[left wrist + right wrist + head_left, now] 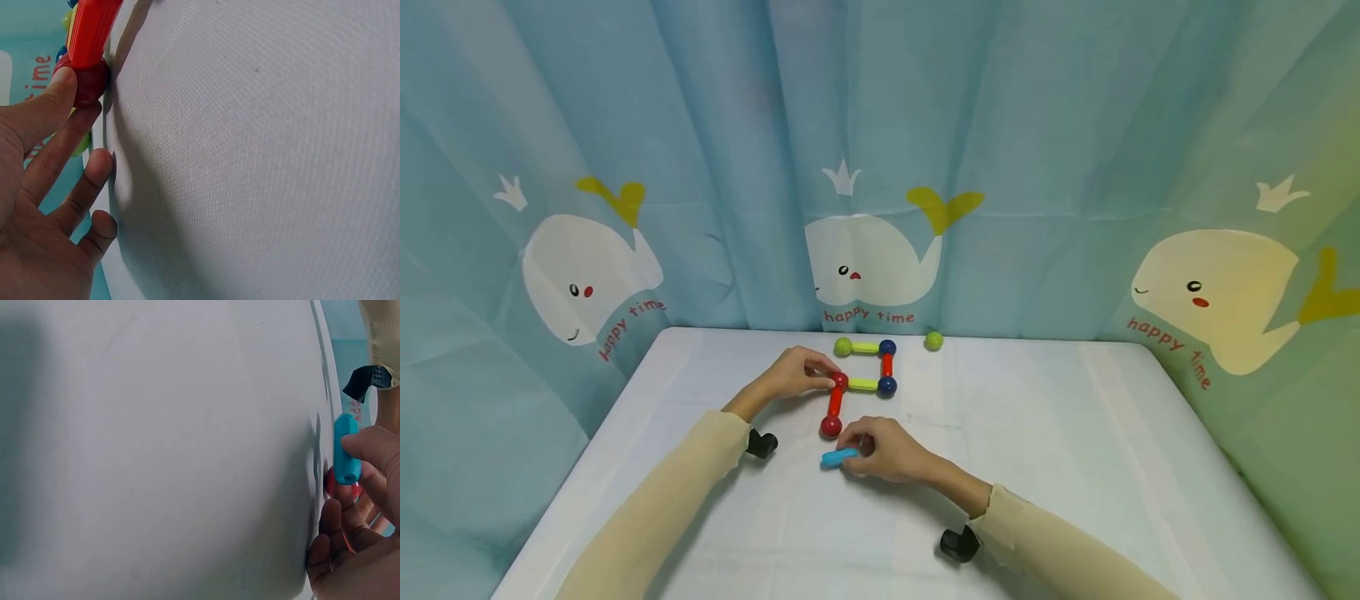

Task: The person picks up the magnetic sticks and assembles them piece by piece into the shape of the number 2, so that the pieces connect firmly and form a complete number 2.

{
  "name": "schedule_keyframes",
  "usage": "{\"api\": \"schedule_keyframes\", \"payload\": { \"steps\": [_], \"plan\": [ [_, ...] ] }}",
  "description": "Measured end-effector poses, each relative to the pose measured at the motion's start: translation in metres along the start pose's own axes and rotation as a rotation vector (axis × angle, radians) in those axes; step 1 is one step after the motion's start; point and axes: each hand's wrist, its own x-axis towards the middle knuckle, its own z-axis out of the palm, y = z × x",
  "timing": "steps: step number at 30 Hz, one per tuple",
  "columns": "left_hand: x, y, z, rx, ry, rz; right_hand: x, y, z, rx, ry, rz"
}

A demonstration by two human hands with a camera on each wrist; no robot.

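Observation:
My left hand pinches a red ball between thumb and forefinger. From that ball a red rod runs toward me to a second red ball. A yellow-green rod joins the pinched ball to a dark blue ball. Beyond it, a red rod, another dark blue ball, a yellow-green rod and a green ball carry the chain on. Just right of the near red ball, my right hand holds a light blue rod between thumb and fingers.
A loose green ball lies near the back edge of the white table. Behind the table hangs a blue-green curtain with printed whales. A black device is on the right wrist, another on the left.

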Motion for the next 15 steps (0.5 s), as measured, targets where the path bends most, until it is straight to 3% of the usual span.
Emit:
{"api": "schedule_keyframes", "payload": {
  "steps": [6, 15],
  "plan": [
    [0.002, 0.001, 0.001, 0.006, 0.005, 0.007, -0.009, 0.008, -0.012, 0.02, 0.066, 0.027],
    [0.0, 0.002, 0.001, 0.001, -0.009, -0.031, -0.027, 0.021, -0.031, 0.045, 0.164, 0.115]
  ]
}}
